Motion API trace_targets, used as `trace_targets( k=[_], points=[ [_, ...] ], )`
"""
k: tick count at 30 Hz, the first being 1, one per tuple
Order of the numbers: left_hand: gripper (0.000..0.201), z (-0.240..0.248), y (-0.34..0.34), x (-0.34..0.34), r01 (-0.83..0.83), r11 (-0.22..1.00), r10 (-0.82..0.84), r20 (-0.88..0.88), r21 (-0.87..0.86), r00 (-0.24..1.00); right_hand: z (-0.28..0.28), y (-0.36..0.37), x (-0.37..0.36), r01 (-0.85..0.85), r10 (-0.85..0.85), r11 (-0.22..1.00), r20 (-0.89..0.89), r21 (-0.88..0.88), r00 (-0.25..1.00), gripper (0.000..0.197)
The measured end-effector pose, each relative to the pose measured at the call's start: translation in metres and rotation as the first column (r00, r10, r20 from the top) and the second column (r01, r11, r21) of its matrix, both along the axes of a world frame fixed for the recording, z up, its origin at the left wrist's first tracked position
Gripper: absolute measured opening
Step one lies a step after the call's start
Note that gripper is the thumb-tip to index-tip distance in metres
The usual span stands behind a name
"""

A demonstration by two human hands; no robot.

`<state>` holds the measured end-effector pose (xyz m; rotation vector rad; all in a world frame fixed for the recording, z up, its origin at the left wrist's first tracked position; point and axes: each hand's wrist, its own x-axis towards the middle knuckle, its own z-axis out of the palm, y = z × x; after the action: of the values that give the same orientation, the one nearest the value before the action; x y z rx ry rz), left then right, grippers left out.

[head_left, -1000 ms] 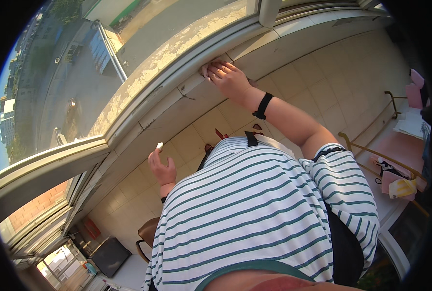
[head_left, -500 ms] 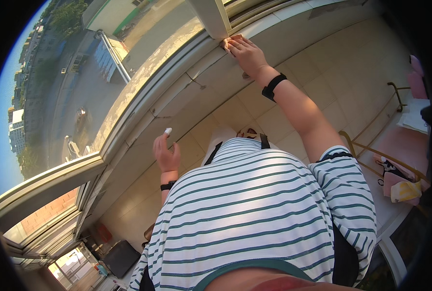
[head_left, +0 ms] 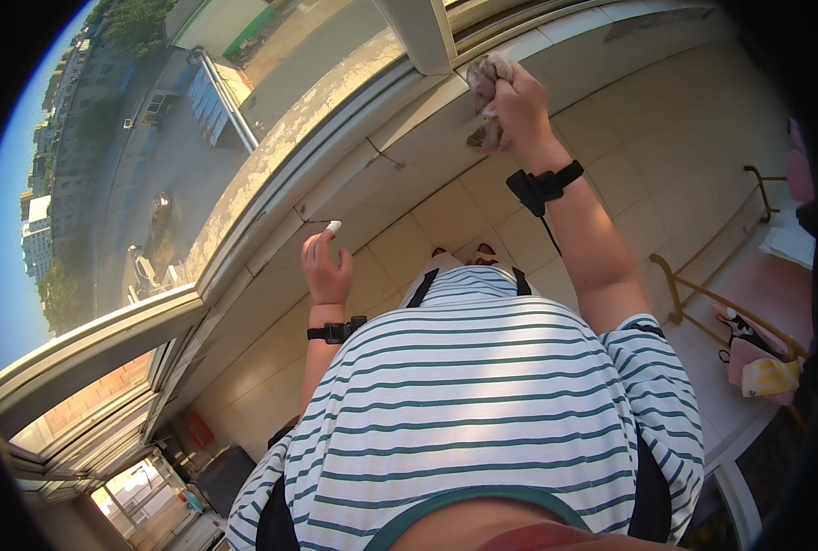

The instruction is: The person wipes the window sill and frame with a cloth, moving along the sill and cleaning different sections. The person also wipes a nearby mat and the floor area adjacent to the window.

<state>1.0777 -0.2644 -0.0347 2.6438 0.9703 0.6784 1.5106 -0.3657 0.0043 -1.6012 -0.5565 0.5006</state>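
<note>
A crumpled, grey-stained cloth (head_left: 485, 81) is bunched in my right hand (head_left: 522, 106), whose fingers are closed around it. Part of the cloth hangs down beside the hand, over the edge of the windowsill (head_left: 386, 151). This hand is near the upright window post (head_left: 420, 41), a little apart from it. My left hand (head_left: 326, 271) is beside the sill further left, fingers loosely curled and apart, holding nothing. One of its fingertips has a white covering (head_left: 333, 227), which looks like a bandage.
The window frame (head_left: 308, 151) runs diagonally, with a street and buildings far below outside. At right stand a gold-coloured metal rack (head_left: 693, 289) and a pink surface with a yellow-and-white cloth (head_left: 770, 378). A dark box-like object (head_left: 227, 482) sits at lower left on the tiled floor (head_left: 611, 165).
My right hand has lifted off the sill by the post and moved right, bringing the cloth into fuller view. My left hand has shifted slightly up and to the right.
</note>
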Motion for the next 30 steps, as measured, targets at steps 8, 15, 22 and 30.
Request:
trace_targets(
  k=[8,15,22,30],
  points=[
    [0.044,0.002,-0.008,-0.037,-0.087,0.993,0.086,-0.01,-0.081,0.996,-0.037,0.085,-0.098,0.15,-0.142,0.988,0.164,-0.039,0.976,0.033],
    [0.044,0.006,-0.032,-0.098,-0.223,0.97,0.218,-0.062,-0.098,0.974,-0.031,0.072,-0.119,0.102,-0.111,0.994,0.257,0.048,0.96,0.046],
    [0.044,0.004,-0.053,-0.135,-0.33,0.937,0.328,-0.034,-0.116,0.944,-0.038,0.122,-0.244,-0.29,0.177,0.92,0.378,0.265,0.909,0.025],
    [0.045,0.026,-0.064,-0.162,-0.405,0.911,0.4,-0.074,-0.074,0.914,-0.038,0.161,-0.337,-0.643,0.361,0.75,0.72,0.154,0.593,0.019]
  ],
)
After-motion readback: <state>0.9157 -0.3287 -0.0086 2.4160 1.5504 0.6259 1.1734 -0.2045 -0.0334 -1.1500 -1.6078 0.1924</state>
